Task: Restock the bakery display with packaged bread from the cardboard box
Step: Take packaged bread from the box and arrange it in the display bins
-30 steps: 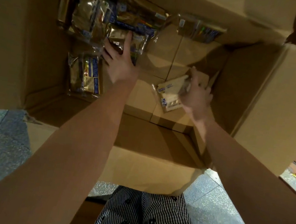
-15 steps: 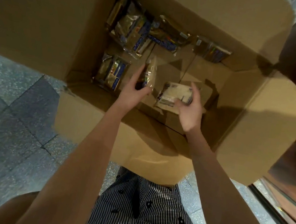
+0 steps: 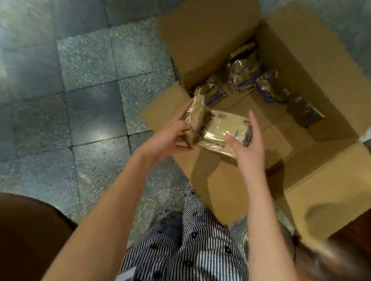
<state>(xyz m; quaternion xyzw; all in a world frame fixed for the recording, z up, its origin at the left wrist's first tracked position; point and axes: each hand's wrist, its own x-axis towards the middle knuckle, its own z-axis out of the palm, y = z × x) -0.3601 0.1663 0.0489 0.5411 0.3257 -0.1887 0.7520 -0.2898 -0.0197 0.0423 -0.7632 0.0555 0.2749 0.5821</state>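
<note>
Grips brown bread pkt on edge w/ L hand, fingers curled round it. Pinches pale flat pkt w/ R hand: thumb on top, fingers straight along far side. Holds both touching, over near part of open cardboard box; more pkts at far end.

box: matt cardboard; bread packs: glossy plastic; floor: glossy speckled stone

Cardboard box mouth wide, flaps splayed outward. Box floor bare near-right; wrapped packs crowd far wall, blurred, seemingly leaning. Two held packs block near-left corner.
</note>
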